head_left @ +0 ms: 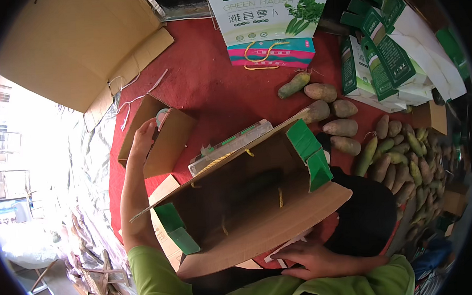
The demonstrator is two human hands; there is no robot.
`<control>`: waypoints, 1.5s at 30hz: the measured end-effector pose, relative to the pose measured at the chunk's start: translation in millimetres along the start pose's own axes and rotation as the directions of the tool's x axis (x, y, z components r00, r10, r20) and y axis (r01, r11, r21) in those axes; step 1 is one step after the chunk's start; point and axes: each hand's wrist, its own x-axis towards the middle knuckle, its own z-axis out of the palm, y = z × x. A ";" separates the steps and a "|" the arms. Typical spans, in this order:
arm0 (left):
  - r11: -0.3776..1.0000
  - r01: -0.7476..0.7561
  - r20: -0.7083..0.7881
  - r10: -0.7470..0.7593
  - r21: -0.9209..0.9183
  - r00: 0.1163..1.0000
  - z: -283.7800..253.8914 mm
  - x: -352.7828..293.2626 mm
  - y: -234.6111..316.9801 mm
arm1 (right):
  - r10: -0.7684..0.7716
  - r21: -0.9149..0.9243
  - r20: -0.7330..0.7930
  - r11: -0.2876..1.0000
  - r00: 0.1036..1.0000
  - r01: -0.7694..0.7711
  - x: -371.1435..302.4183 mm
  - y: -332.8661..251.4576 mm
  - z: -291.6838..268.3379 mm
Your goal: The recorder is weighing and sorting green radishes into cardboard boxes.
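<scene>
My left hand reaches into a small brown cardboard box, its fingers bent against a pale round thing that looks like a roll of tape. In front of me, a larger carton stands tilted with its mouth toward me. Its green end flaps are spread and yellow rope handles hang inside; a dark, blurred shape lies in its shadowed interior. Low by the carton's near flap, my right hand has its fingers closed on a white paper-like piece.
Green radishes lie loose on the red carpet, with a large heap at the right. Printed gift boxes stand at the back, flattened green-white cartons at far right. A flat plastic-looking case lies behind the carton.
</scene>
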 end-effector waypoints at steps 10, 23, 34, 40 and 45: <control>0.988 0.105 0.164 -0.086 -0.113 0.983 22.5 44.1 -13.2 | 0.041 0.119 -0.017 0.992 0.999 -0.039 15.0 0.9 -6.4; 0.820 0.198 0.192 -0.109 -0.538 0.975 30.3 53.4 -19.0 | 0.051 0.019 -0.027 0.999 0.998 -0.051 15.8 6.4 2.2; 0.973 -0.208 0.080 0.200 0.104 0.976 34.7 27.1 -1.5 | -0.044 -0.017 -0.055 0.999 0.998 0.043 12.6 7.9 2.0; 0.945 -0.222 0.039 0.219 0.239 0.975 32.7 30.8 -22.1 | -0.033 -0.015 -0.025 0.999 0.999 0.033 6.1 6.2 6.4; 0.846 -0.342 0.083 0.339 0.410 0.937 32.9 26.3 -16.6 | -0.015 -0.033 -0.053 0.999 0.998 0.014 2.4 2.6 8.2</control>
